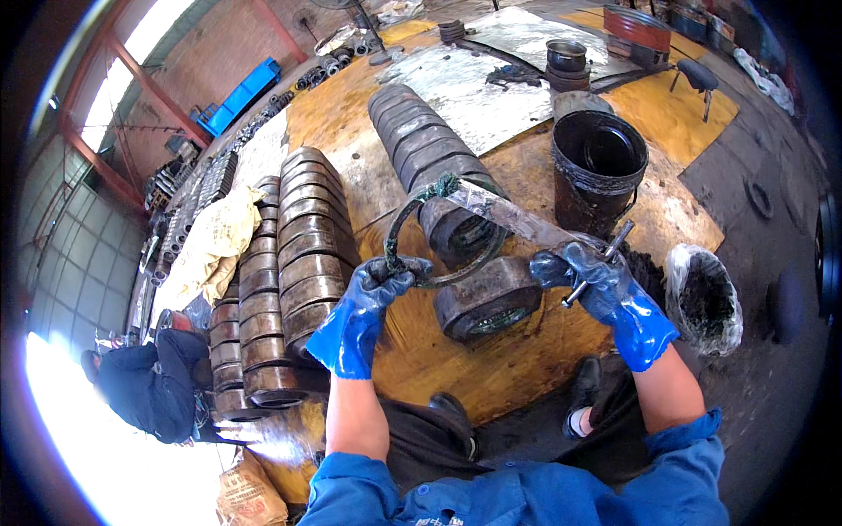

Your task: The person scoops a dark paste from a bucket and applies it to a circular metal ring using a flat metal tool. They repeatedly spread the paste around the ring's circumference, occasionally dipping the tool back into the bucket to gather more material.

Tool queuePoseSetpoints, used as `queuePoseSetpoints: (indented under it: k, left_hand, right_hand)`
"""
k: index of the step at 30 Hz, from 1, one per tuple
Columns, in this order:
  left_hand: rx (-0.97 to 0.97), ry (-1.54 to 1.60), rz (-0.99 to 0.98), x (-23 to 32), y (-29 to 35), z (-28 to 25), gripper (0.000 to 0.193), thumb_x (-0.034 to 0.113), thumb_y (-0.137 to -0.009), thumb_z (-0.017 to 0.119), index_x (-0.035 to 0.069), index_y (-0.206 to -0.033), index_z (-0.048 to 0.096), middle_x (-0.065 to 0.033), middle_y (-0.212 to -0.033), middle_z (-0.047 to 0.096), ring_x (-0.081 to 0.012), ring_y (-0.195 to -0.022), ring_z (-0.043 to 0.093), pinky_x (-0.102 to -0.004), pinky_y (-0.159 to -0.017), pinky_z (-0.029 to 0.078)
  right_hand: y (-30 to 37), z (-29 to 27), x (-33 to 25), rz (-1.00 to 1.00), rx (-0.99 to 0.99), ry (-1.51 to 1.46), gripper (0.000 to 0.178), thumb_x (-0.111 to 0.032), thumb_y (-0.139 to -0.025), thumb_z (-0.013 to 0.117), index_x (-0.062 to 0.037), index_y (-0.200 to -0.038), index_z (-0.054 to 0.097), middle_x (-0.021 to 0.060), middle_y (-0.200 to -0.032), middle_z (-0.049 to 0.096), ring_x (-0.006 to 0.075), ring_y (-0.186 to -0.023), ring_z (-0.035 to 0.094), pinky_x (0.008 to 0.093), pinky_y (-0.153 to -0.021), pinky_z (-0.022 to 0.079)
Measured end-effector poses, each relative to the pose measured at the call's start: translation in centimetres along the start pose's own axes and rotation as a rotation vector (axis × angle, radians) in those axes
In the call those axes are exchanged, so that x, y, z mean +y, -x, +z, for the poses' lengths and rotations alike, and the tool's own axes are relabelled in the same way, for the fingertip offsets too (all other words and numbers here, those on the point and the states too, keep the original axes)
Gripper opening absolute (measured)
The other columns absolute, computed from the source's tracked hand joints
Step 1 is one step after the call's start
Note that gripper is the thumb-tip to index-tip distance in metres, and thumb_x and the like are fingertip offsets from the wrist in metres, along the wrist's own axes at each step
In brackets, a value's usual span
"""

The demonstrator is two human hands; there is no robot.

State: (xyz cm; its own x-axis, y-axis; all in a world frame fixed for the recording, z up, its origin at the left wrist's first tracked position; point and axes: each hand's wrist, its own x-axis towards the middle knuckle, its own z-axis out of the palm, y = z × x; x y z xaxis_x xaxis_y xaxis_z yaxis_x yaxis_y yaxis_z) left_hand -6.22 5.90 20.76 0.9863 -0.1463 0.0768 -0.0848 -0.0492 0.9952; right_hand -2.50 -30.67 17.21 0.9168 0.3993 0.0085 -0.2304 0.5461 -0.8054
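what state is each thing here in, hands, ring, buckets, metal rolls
left hand in blue glove: closed on the thin dark metal ring, held up
right hand in blue glove: gripping a short metal rod
thick grey metal ring: lying tilted on the yellow board
black plastic bucket: upright, open
rows of stacked metal rings: on edge, leaning together
clear plastic bag: open, dark stuff inside

Thin dark greasy ring (421, 254), held upright, a clear plastic strip (517, 219) wrapped through its top, short metal rod (598, 263) alongside

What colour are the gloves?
Blue, both left glove and right glove; head view.
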Motion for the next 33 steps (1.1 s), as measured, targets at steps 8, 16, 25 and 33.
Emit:
queuePoseSetpoints:
  k: [8,16,25,33]
  left_hand:
    - [-0.06,-0.006,0.015,-0.1,0.0,-0.7,0.031,0.013,-0.083,0.071,-0.002,-0.11,0.068,-0.0126,-0.11,0.07,-0.0205,-0.101,0.065,-0.0348,-0.095,0.048]
    - [-0.074,-0.048,-0.053,0.6,0.6,-0.5,0.035,0.016,-0.083,0.07,-0.002,-0.113,0.067,-0.0091,-0.106,0.07,-0.0171,-0.098,0.064,-0.0314,-0.094,0.046]
    - [-0.061,-0.09,-0.098,0.7,0.9,0.0,0.029,0.01,-0.084,0.067,-0.001,-0.111,0.068,-0.0064,-0.103,0.071,-0.0144,-0.096,0.063,-0.0287,-0.09,0.046]
    - [-0.091,-0.138,-0.106,0.2,0.7,0.6,0.027,0.01,-0.086,0.068,0.002,-0.111,0.068,-0.0056,-0.103,0.07,-0.0129,-0.094,0.062,-0.0277,-0.089,0.046]
  right_hand:
    - [0.3,0.3,-0.8,0.013,-0.024,-0.012,0.036,-0.024,-0.095,0.061,0.0018,-0.12,0.058,0.0207,-0.109,0.067,0.0342,-0.099,0.067,0.0486,-0.087,0.055]
    - [0.4,0.6,-1.1,0.016,-0.083,0.056,0.044,-0.028,-0.092,0.065,0.002,-0.123,0.057,0.0207,-0.107,0.068,0.0334,-0.101,0.067,0.046,-0.088,0.055]
    - [0.8,1.2,-1.1,0.025,-0.162,0.343,0.057,-0.04,-0.091,0.065,0.0048,-0.126,0.056,0.0191,-0.112,0.067,0.0266,-0.103,0.066,0.0395,-0.089,0.053]
    - [0.7,2.7,-0.2,0.072,-0.286,0.457,0.056,-0.039,-0.091,0.064,0.0051,-0.125,0.056,0.0178,-0.113,0.067,0.025,-0.102,0.066,0.0385,-0.09,0.053]
